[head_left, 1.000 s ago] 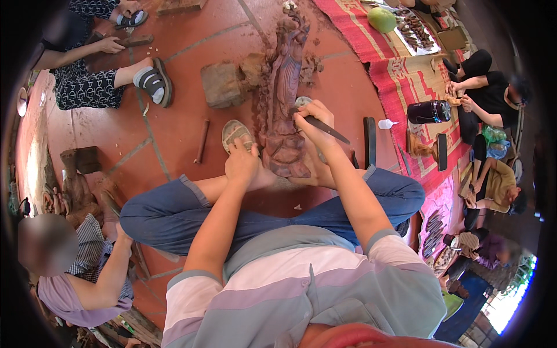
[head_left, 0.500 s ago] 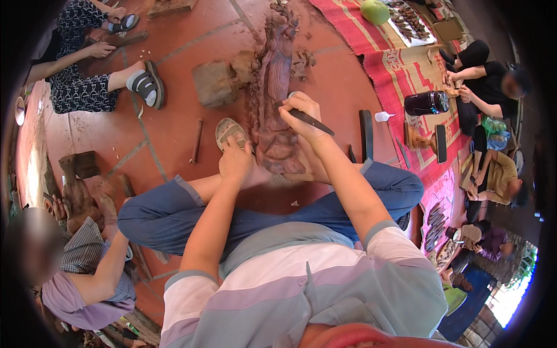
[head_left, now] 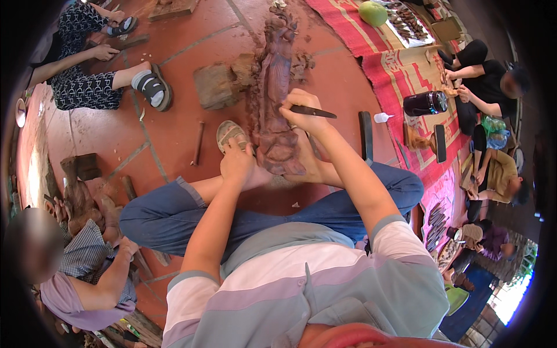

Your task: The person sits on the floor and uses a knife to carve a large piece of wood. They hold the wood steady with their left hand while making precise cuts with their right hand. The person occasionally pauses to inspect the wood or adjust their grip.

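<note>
A long reddish-brown wood carving (head_left: 277, 81) lies lengthwise before me, its near end between my bare feet. My right hand (head_left: 303, 110), at its right side, is closed round a slim dark-handled tool (head_left: 314, 111). The handle sticks out to the right; the working end is hidden by the fingers and the carving. My left hand (head_left: 237, 167) is low beside the carving's near end, just below a tan sandal (head_left: 231, 134). Its fingers are bent. A small dark bit shows by them, but what they hold I cannot make out.
Rough wood blocks (head_left: 216, 86) stand left of the carving, and a wooden stick (head_left: 198, 144) lies nearer. To the right are a dark flat bar (head_left: 365, 134), a small white bottle (head_left: 383, 117) and a black jar (head_left: 425, 103) on a red mat (head_left: 386, 87). Other people sit on both sides.
My right hand has shifted slightly, and the tool's handle has swung from slanting down to the right to nearly level. My left hand stays about where it was.
</note>
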The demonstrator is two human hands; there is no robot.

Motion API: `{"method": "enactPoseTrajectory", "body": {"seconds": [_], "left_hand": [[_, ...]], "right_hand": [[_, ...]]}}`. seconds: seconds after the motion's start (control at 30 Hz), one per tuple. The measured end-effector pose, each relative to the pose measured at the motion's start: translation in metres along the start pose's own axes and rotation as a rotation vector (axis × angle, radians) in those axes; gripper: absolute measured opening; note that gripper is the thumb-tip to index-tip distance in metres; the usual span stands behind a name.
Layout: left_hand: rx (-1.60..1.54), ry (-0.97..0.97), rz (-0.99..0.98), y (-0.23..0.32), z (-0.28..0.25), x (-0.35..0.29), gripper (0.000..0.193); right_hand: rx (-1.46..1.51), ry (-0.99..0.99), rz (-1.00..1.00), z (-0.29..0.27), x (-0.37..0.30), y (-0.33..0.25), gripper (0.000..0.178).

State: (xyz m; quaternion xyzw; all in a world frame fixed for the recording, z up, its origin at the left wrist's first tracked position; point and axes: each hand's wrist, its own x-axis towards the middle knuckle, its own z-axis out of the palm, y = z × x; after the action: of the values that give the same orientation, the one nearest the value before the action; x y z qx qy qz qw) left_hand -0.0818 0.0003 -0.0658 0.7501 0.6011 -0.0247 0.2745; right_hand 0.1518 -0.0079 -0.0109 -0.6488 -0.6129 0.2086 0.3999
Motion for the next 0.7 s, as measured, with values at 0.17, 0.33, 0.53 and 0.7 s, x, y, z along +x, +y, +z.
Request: {"method": "enactPoseTrajectory", "body": {"seconds": [0.17, 0.33, 0.53, 0.7], "left_hand": [[-0.004, -0.009, -0.005, -0.001, 0.002, 0.001, 0.055], [0.010, -0.013, 0.003, 0.000, 0.002, 0.001, 0.053], [0.015, -0.007, -0.005, 0.004, -0.004, 0.000, 0.046], [0.012, 0.011, 0.016, 0.000, 0.004, 0.000, 0.047]], "right_hand": [[0.205, 0.186, 0.167, 0.006, -0.021, 0.006, 0.011], [0.425, 0.265, 0.506, 0.022, -0.036, 0.019, 0.010], [0.272, 0.426, 0.421, 0.048, -0.019, 0.000, 0.010], [0.385, 0.432, 0.532, 0.049, -0.019, 0.012, 0.008]]}}
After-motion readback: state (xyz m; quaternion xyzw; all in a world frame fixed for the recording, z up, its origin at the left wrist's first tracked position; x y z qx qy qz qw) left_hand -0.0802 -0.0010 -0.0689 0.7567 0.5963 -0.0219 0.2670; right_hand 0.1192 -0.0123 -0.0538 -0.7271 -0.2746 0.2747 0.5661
